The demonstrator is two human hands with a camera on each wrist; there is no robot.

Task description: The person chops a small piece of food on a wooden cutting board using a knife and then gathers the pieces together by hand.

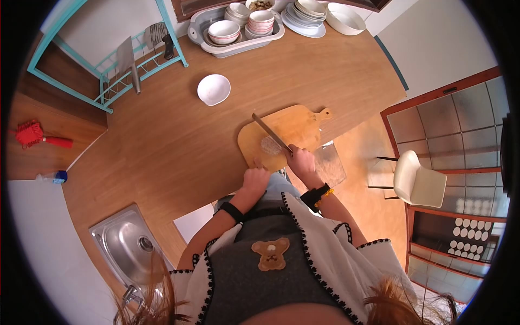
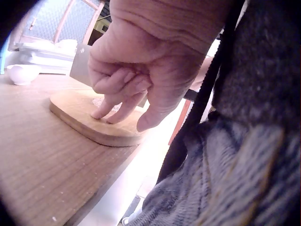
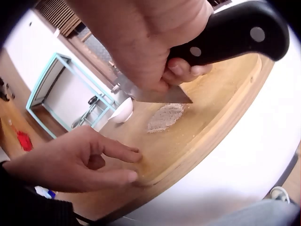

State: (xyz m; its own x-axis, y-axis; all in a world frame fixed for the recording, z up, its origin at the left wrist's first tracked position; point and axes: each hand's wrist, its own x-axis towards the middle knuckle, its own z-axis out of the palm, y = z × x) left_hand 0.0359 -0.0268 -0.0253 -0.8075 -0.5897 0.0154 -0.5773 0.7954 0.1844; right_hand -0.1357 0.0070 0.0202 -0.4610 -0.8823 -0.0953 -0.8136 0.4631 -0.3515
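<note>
My right hand [image 1: 301, 162] grips the black handle [image 3: 230, 36] of a kitchen knife [image 1: 269, 131], its broad blade reaching over a wooden cutting board [image 1: 298, 120]. Beside the blade, a flat patch of pale, pinkish, finely minced food [image 3: 165, 117] lies on the board. My left hand [image 1: 256, 177] is at the board's near edge. In the left wrist view, two fingers [image 2: 123, 109] of it reach down to the wood while the others are bent. Past the board stands a white bowl [image 1: 214, 89].
At the back, a grey basin [image 1: 238, 50] holds stacked bowls, beside plates [image 1: 303, 24] and a white dish [image 1: 346, 19]. A turquoise rack [image 1: 103, 81] with a cleaver [image 1: 128, 60] stands back left. A sink [image 1: 122, 238] is at the near left. The counter edge runs close before me.
</note>
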